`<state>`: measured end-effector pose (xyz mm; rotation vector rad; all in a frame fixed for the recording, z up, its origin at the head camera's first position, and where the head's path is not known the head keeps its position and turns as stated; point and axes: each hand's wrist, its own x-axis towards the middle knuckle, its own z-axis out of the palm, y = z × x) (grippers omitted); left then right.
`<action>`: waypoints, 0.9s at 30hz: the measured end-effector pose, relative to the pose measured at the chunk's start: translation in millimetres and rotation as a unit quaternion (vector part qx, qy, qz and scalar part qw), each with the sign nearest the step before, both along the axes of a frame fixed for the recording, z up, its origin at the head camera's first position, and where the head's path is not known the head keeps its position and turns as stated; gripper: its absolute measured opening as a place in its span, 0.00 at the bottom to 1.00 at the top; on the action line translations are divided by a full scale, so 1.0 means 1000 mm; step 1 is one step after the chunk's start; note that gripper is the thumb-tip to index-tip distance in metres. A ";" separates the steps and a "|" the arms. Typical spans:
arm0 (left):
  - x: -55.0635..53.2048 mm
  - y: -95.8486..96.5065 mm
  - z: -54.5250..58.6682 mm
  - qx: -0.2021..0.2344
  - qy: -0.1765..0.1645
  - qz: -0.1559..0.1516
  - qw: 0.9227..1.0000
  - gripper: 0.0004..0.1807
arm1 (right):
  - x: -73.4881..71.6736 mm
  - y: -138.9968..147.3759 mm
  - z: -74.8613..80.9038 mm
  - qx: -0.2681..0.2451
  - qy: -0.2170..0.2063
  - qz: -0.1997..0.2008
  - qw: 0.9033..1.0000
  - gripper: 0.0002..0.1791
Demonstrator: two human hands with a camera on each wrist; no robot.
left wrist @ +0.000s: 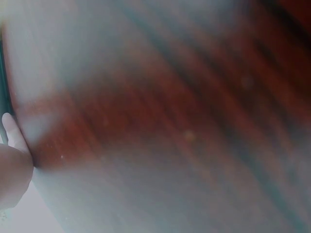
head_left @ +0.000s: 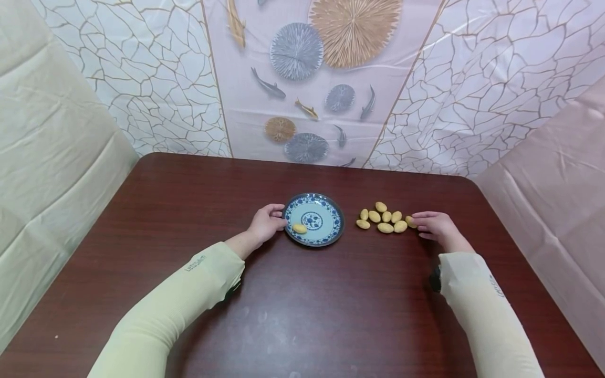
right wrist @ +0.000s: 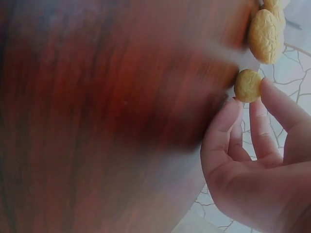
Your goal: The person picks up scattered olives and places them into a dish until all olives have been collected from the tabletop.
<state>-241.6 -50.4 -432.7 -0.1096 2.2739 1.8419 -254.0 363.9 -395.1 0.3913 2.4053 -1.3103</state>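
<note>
A round plate (head_left: 326, 233) with a blue floral border lies on the table, one small yellow oval potato (head_left: 300, 228) on its left part. My left hand (head_left: 267, 224) holds the plate's left rim; in the left wrist view the thumb (left wrist: 14, 132) lies along the plate's dark edge (left wrist: 5, 92). Off to the right, my right hand (head_left: 437, 228) pinches another yellow potato (right wrist: 248, 85) between thumb and fingers, at the right end of a group of similar ones. Their skins look wrinkled in the right wrist view, where a neighbouring potato (right wrist: 265, 36) shows just beyond the fingertips.
Several more yellow potatoes (head_left: 385, 228) lie loosely grouped between the plate and my right hand. Everything stands on a dark red-brown wooden table (head_left: 302, 294). A patterned sheet (head_left: 302, 94) hangs behind its far edge, with plain cloth on both sides.
</note>
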 end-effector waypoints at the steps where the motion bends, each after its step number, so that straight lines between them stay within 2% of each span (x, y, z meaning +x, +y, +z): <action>1: 0.000 0.000 0.000 0.001 -0.001 0.000 1.000 0.26 | -0.001 -0.001 0.000 0.001 0.004 0.000 1.000 0.33; 16: -0.001 0.001 -0.003 0.006 0.003 0.003 1.000 0.26 | -0.003 -0.005 -0.003 -0.065 0.024 -0.049 0.996 0.26; 20: 0.000 0.001 -0.002 0.004 0.005 0.000 1.000 0.26 | -0.001 -0.002 -0.001 -0.135 0.025 -0.068 0.988 0.10; 21: 0.000 0.001 -0.002 0.004 0.004 0.000 1.000 0.26 | -0.001 -0.001 0.000 -0.150 0.023 -0.073 0.986 0.09; 24: 0.000 0.001 -0.002 0.004 0.002 0.000 1.000 0.26 | -0.001 -0.001 0.004 -0.190 0.015 -0.088 0.978 0.17; 27: -0.001 0.000 -0.002 0.005 0.002 0.001 1.000 0.26 | -0.002 -0.001 0.007 -0.213 0.011 -0.093 0.973 0.18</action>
